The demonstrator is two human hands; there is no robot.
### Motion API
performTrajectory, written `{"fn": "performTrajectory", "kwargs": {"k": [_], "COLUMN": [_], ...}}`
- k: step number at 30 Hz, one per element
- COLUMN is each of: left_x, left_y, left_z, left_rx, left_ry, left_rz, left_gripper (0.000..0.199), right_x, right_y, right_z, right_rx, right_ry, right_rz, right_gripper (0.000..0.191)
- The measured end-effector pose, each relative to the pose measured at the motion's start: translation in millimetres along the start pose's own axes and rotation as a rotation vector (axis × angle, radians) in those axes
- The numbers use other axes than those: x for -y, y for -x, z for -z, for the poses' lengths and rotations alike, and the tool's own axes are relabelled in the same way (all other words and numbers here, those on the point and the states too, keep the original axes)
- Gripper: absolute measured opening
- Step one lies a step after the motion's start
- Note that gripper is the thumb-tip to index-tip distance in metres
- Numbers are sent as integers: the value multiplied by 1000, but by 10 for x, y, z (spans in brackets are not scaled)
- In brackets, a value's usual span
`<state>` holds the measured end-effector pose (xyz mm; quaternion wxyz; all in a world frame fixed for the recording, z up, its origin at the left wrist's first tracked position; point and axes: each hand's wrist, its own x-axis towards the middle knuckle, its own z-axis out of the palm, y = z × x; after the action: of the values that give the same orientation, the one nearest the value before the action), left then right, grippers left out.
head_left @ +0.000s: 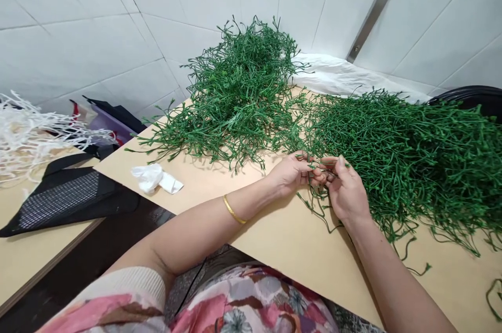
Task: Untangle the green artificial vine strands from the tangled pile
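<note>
The tabletop [266, 239] carries a broad right heap [411, 160] of green cords and a smaller, taller left heap [243, 87], their cords pointing every way. In front of the gap between them, the right hand [349, 192] and left hand [292, 173] meet, fingers narrowed, both pinching a few thin green strands [311, 192]. These strands' long axis runs from the fingertips toward the wearer, slanting slightly right, with loose ends curling.

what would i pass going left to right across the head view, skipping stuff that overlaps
white strands → crumpled white tissue → gold bracelet → left hand → right hand → black rounded object
</note>
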<state>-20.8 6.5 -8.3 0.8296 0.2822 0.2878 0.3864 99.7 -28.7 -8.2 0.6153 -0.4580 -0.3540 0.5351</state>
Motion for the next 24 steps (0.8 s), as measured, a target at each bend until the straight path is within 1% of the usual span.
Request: {"fn": "performTrajectory", "kwargs": {"k": [3,6,11,15,18,20,22,24], "left_x": [-6,-2,20,24,13,2,-5,-5], "left_y": [-1,14,29,15,4,0,-5,-13], "left_z": [-8,-32,-54,-51,-43,-32,-15,5], "left_rx": [-34,-64,-29,-91,-132,-147,-144,-116], "left_ry": [27,9,-32,-40,-37,-44,-56,-69], "left_rz": [-2,-19,-61,-85,-105,-106,-101,-103], "left_gripper": [16,14,11,12,16,16,13,19], "right_x": [21,27,6,8,23,29,23,2], "right_y": [4,4,-8,4,14,15,8,-4], "right_z": [-16,-16,-17,-35,-30,-12,11,30], "right_rx": [7,-7,-29,-17,27,88,155,204], "right_ry": [-25,-32,-20,-11,-28,-57,-80,-60], "right_rz": [-1,5,-9,-19,-22,-20,-23,-37], "right_gripper": [31,31,33,32,30,28,27,27]}}
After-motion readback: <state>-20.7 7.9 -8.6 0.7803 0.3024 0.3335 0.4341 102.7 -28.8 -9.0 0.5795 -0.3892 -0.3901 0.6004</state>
